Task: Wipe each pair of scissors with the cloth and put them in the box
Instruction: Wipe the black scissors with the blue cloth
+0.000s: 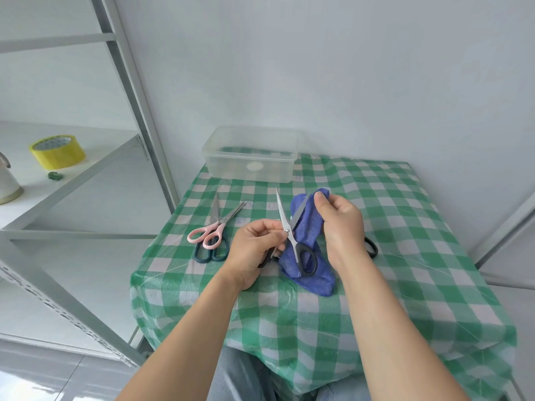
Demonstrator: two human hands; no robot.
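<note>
The black-handled steel scissors are held above the middle of the worktop, blades spread. The left hand grips them near the pivot and one handle. One blade points away from the person and a little left. The other runs away and to the right into the blue terry cloth. The right hand pinches the cloth around this blade, thumb on top, while the rest of the cloth hangs to the worktop.

The clear plastic box stands at the far edge, beyond the hands and almost straight past the left one, with its long side across the view. I judge the left hand, which holds the scissors, better placed to carry them forward (the free blade's tip already aims roughly that way). The box looks empty.

Left of the hands, pink-handled scissors lie crossed over dark teal-handled scissors, blades pointing toward the box. A black handle loop shows just behind the right wrist, probably another pair.

A pale round mark shows through the box, too blurred to read. The yellow roll of tape on the white metal shelf at the left shows no legible print, and no brand is visible on any scissors.
</note>
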